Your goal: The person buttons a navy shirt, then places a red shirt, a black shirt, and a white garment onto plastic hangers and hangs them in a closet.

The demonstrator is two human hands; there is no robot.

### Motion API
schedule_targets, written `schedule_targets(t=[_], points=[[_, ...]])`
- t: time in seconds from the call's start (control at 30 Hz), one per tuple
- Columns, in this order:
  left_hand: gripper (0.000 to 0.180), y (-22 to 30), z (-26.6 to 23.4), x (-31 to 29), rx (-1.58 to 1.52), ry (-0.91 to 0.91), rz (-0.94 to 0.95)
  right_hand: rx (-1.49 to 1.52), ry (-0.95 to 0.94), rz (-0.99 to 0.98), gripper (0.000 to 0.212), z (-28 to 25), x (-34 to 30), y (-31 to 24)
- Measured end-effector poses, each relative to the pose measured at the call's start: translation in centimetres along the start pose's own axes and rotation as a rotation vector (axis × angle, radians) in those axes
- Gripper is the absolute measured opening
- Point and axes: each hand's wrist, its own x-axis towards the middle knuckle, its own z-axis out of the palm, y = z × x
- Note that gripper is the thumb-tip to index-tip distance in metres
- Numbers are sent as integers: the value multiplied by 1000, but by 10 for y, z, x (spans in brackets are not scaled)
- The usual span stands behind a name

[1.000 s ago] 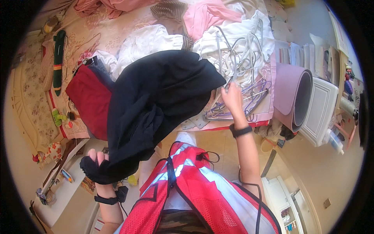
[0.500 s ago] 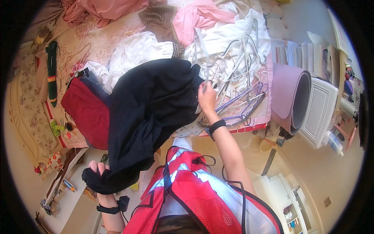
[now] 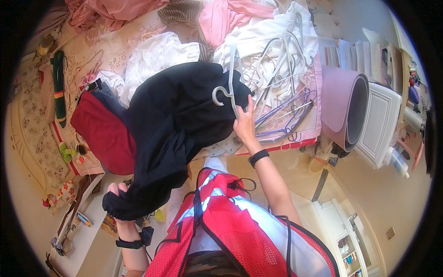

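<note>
A black garment (image 3: 170, 111) spreads across the bed's near side and hangs over its edge. Its gathered, elastic-looking end lies in my left hand (image 3: 119, 189), whose fingers are closed round the cloth. With my right hand (image 3: 245, 123) I grip one end of a pale grey clothes hanger (image 3: 232, 85), its hook pointing left above the garment. My right index finger is stretched out along the garment's far right corner. Just beyond that hand lies a heap of white and purple hangers (image 3: 286, 115) on white cloth. Whether the garment is trousers or a top, I cannot tell.
Dark red cloth (image 3: 99, 131) lies left of the garment, with white clothing (image 3: 159, 60) behind it. Pink clothes (image 3: 226, 21) are piled farther back. At the right stand a rolled lilac mat (image 3: 339, 106), a white panelled box (image 3: 378, 124) and a row of books (image 3: 346, 55).
The grey hanger has been raised and turned by my right hand, so its hook now shows above the black garment. My left hand has shifted slightly up and right with the gathered end.
</note>
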Motion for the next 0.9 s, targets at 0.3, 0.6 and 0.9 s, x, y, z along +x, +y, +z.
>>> schedule_targets(t=[0.3, 0.6, 0.9], points=[[26, 15, -2, -19, -23, -62, 1, -157, 223, -72, 50, -41, -29, -28], [20, 63, -14, -47, -520, -136, 132, 491, -117, -322, 12, -108, -65, -176], [24, 132, -39, -80, -586, -350, 401, 535, -132, -457, 44, -143, -141, -320]])
